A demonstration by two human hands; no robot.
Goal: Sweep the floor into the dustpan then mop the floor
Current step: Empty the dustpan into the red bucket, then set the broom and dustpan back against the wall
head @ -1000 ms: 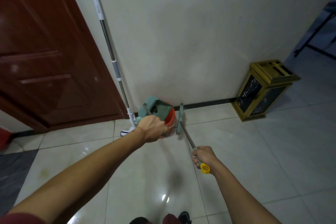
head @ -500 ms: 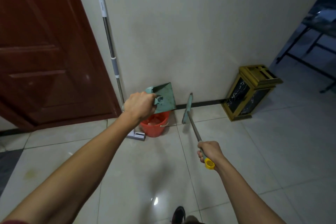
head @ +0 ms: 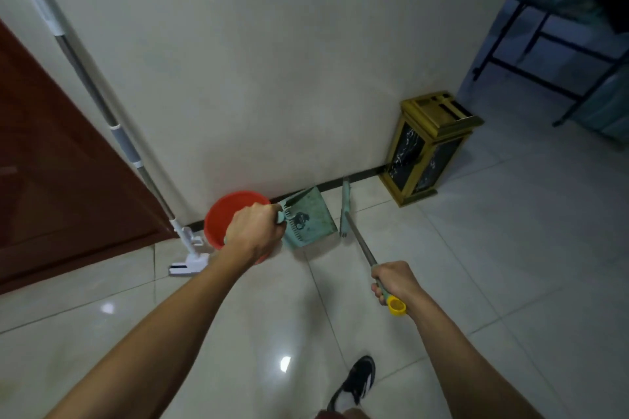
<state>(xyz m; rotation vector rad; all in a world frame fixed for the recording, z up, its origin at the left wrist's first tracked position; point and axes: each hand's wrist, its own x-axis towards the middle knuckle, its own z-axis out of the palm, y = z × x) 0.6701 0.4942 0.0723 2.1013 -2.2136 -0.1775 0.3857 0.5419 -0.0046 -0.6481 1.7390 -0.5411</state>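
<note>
Gripping near the top of the broom (head: 357, 241), the right hand (head: 394, 282) is wrapped round the thin metal shaft just below its yellow end cap (head: 397, 309); the shaft runs forward and down from the fist to a narrow teal head (head: 345, 207), which sits close to the foot of the wall ahead; whether it touches the floor I cannot tell. To the left and further forward, the left hand (head: 253, 235) is clamped on the short handle of a teal dustpan (head: 308, 219), with the pan tilted and its toothed edge beside the knuckles. Both look like light, stiff plastic and thin tube, easy to swing one-handed; the smooth metal shaft may twist in a loose fist, so a lower second hold would likely give better control; the pan is best held at its handle, as now. Just beyond the left hand an orange bucket (head: 224, 214) stands against the wall; left of it a mop (head: 102, 102) leans there, its white head (head: 189, 264) on the tiles. Well ahead of the right hand stands a gold and black bin (head: 429, 150).
</note>
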